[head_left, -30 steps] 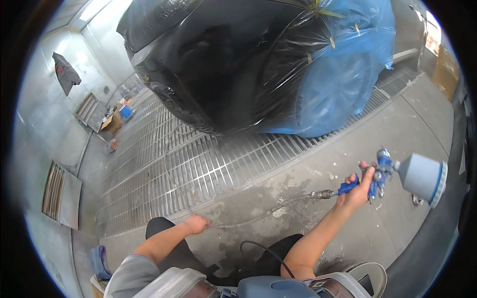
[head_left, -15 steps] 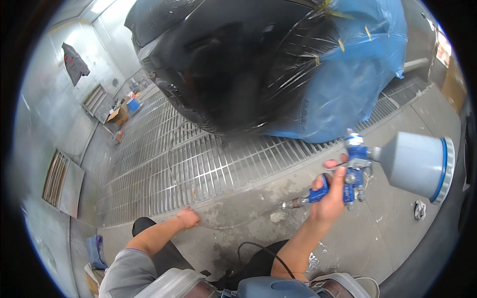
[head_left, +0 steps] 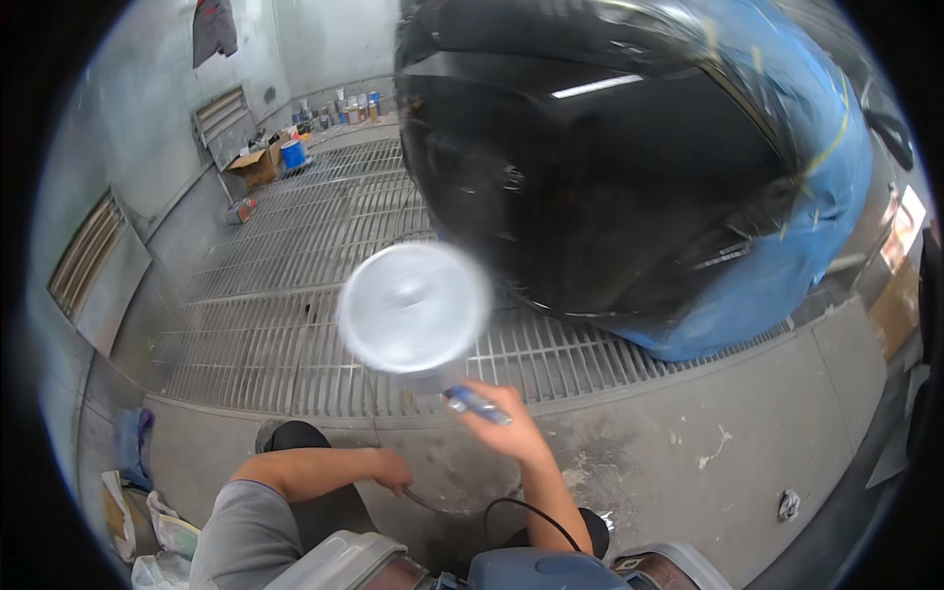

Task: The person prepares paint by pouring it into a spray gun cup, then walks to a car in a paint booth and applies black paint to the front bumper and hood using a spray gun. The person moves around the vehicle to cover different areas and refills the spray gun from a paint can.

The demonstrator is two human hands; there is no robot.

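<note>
Head view: the spray gun (head_left: 480, 404) is out in front of me, near the middle, above the edge of the floor grating (head_left: 256, 334). My right hand (head_left: 506, 423) is wrapped round its blue handle, and the pale round lid (head_left: 408, 310) of its cup faces me, tilted. The cup is smeared by motion blur, so I can't fairly say how my fingers sit on the trigger. My left hand (head_left: 391, 472) is lower, beside my left knee, fingers closed around a thin hose (head_left: 425, 503) that trails off to the right of it. A black cord (head_left: 536, 508) curves across my right forearm. Beyond the gun, to the right, stands a bulky, glossy dark body (head_left: 610, 167), its right side covered in blue film (head_left: 787, 261). Crumpled foil (head_left: 788, 505) lies on the concrete (head_left: 649, 433) to my right. Farther off on the left, an open cardboard box (head_left: 255, 168) sits beside a blue container (head_left: 292, 153), with a row of cans (head_left: 344, 110) past them and a dark garment (head_left: 213, 31) hanging on the wall.
</note>
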